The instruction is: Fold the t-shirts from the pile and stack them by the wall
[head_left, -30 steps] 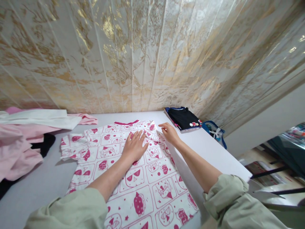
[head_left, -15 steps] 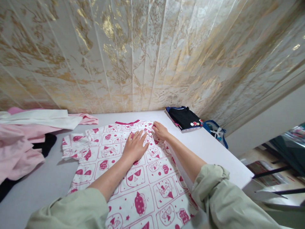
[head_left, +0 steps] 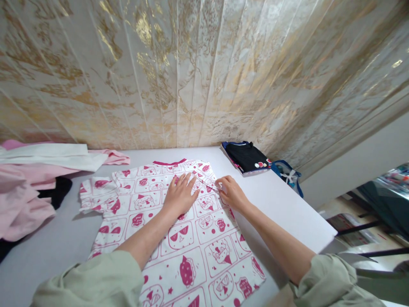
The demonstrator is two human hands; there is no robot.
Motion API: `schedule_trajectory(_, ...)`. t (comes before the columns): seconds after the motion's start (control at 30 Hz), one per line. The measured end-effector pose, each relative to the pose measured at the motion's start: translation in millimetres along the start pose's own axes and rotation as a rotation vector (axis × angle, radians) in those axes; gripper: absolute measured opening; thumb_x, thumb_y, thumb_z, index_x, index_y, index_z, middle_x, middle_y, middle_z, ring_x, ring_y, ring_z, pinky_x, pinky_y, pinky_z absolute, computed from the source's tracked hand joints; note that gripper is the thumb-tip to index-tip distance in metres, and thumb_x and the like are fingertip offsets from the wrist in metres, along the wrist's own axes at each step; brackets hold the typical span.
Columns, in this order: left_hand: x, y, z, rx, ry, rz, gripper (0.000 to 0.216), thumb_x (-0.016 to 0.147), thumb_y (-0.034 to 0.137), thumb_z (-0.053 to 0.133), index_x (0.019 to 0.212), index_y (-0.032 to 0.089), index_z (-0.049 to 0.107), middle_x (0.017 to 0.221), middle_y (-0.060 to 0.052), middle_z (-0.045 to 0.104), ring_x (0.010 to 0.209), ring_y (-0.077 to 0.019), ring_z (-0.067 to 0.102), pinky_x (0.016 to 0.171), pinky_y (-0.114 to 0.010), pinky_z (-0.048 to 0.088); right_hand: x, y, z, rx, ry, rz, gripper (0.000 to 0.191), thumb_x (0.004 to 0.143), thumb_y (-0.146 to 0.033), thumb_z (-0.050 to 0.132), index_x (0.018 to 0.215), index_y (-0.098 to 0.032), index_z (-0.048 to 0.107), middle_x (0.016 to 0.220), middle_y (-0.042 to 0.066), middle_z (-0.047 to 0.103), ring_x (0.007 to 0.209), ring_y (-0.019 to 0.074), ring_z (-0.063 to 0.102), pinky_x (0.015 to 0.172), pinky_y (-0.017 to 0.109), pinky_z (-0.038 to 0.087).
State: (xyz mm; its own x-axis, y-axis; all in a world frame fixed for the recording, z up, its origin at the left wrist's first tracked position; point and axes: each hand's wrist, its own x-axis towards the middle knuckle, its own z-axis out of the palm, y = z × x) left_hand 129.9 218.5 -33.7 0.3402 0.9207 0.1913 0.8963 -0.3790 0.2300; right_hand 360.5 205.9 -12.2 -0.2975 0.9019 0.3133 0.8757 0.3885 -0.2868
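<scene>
A white T-shirt [head_left: 140, 204] with a pink cartoon print lies spread flat on the white table [head_left: 281, 204]. My left hand [head_left: 179, 197] lies flat and open on the shirt's upper middle, fingers spread and pointing toward the wall. My right hand [head_left: 230, 192] is at the shirt's right edge, fingers curled and pinching the folded-in right sleeve [head_left: 209, 182]. The shirt's left sleeve [head_left: 92, 198] lies spread out to the left. Both forearms come out of rolled-up pale green sleeves.
A pile of pink, white and black clothes [head_left: 28, 183] lies at the left. A folded black garment [head_left: 247, 157] sits at the table's far right corner, with a blue bag [head_left: 289, 175] beyond the edge. A marbled gold wall stands right behind the table.
My right hand moved in to the shirt's collar area and then drew back to the right edge, now pinching the sleeve fold. My left hand stayed flat in place.
</scene>
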Motion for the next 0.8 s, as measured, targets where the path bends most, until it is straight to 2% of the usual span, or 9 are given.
schedule_trajectory(0.17,-0.1,0.0,0.1,0.024,-0.002,-0.001,0.058,0.095,0.050,0.029,0.146,0.024,0.040,0.158,-0.006,0.029,0.146,-0.0262,0.024,0.119,-0.050,0.014,12.1,-11.1,-7.7,-0.099,-0.035,-0.014,0.010,0.085,-0.017,0.060,0.089,-0.022,0.067,0.096,0.005,0.062,0.091,0.0203,0.056,0.082,0.031,0.042)
schedule_trajectory(0.27,-0.2,-0.5,0.0,0.030,-0.005,-0.001,0.059,0.095,0.051,0.030,0.147,0.024,0.039,0.158,-0.006,0.030,0.146,-0.0255,0.024,0.119,-0.049,0.014,16.1,-16.7,-9.6,-0.112,0.026,0.026,0.011,0.089,-0.017,0.056,0.089,-0.020,0.067,0.091,0.005,0.063,0.089,0.0199,0.056,0.080,0.030,0.041)
schedule_trajectory(0.37,-0.1,-0.8,0.7,0.036,0.002,-0.003,0.059,0.095,0.051,0.029,0.147,0.024,0.038,0.158,-0.006,0.030,0.146,-0.0249,0.023,0.119,-0.048,0.013,12.9,-19.6,-9.9,-0.073,-0.011,0.003,0.012,0.090,-0.022,0.057,0.090,-0.023,0.069,0.090,0.005,0.065,0.089,0.0202,0.058,0.081,0.031,0.042)
schedule_trajectory(0.43,0.3,-0.8,1.6,0.036,0.002,-0.005,0.059,0.095,0.051,0.029,0.147,0.024,0.038,0.158,-0.006,0.030,0.146,-0.0247,0.023,0.119,-0.048,0.013,13.3,-19.2,-12.0,-0.022,-0.004,-0.014,0.016,0.092,-0.027,0.054,0.096,-0.024,0.070,0.096,0.006,0.066,0.093,0.0211,0.059,0.085,0.033,0.043)
schedule_trajectory(0.47,0.6,-0.8,2.1,0.034,-0.002,-0.005,0.059,0.095,0.051,0.029,0.147,0.024,0.038,0.158,-0.005,0.030,0.146,-0.0245,0.023,0.119,-0.047,0.012,16.1,-18.4,-13.7,0.004,0.048,-0.012,0.021,0.094,-0.027,0.051,0.104,-0.024,0.069,0.102,0.007,0.066,0.098,0.0217,0.059,0.088,0.035,0.044)
schedule_trajectory(0.53,1.4,-1.0,2.9,0.027,-0.008,-0.002,0.059,0.095,0.051,0.029,0.147,0.025,0.037,0.158,-0.005,0.029,0.146,-0.0240,0.022,0.120,-0.047,0.011,27.7,-17.1,-16.2,0.035,0.191,0.001,0.034,0.096,-0.025,0.042,0.123,-0.022,0.061,0.119,0.010,0.062,0.111,0.0229,0.056,0.096,0.037,0.043)
schedule_trajectory(0.6,1.9,-1.4,3.4,0.021,-0.011,-0.001,0.058,0.095,0.051,0.029,0.147,0.026,0.037,0.158,-0.005,0.028,0.146,-0.0242,0.022,0.119,-0.048,0.011,45.4,-17.2,-13.8,0.025,0.252,0.015,0.044,0.095,-0.022,0.038,0.137,-0.019,0.050,0.134,0.013,0.054,0.125,0.0236,0.048,0.104,0.040,0.039)
schedule_trajectory(0.7,0.8,-1.4,2.9,0.012,-0.007,-0.008,0.059,0.095,0.051,0.030,0.147,0.025,0.038,0.158,-0.006,0.029,0.146,-0.0252,0.022,0.119,-0.049,0.011,69.1,-21.0,5.8,-0.039,0.137,0.054,0.053,0.094,-0.023,0.038,0.146,-0.012,0.037,0.148,0.016,0.042,0.136,0.0242,0.037,0.111,0.041,0.032)
schedule_trajectory(0.8,-1.6,0.2,2.0,-0.016,0.000,-0.013,0.059,0.095,0.051,0.032,0.146,0.023,0.039,0.157,-0.007,0.031,0.146,-0.0255,0.023,0.120,-0.049,0.011,74.9,-24.1,37.7,-0.081,-0.022,0.102,0.054,0.096,-0.030,0.039,0.146,-0.011,0.036,0.151,0.018,0.037,0.140,0.0264,0.032,0.113,0.046,0.027)
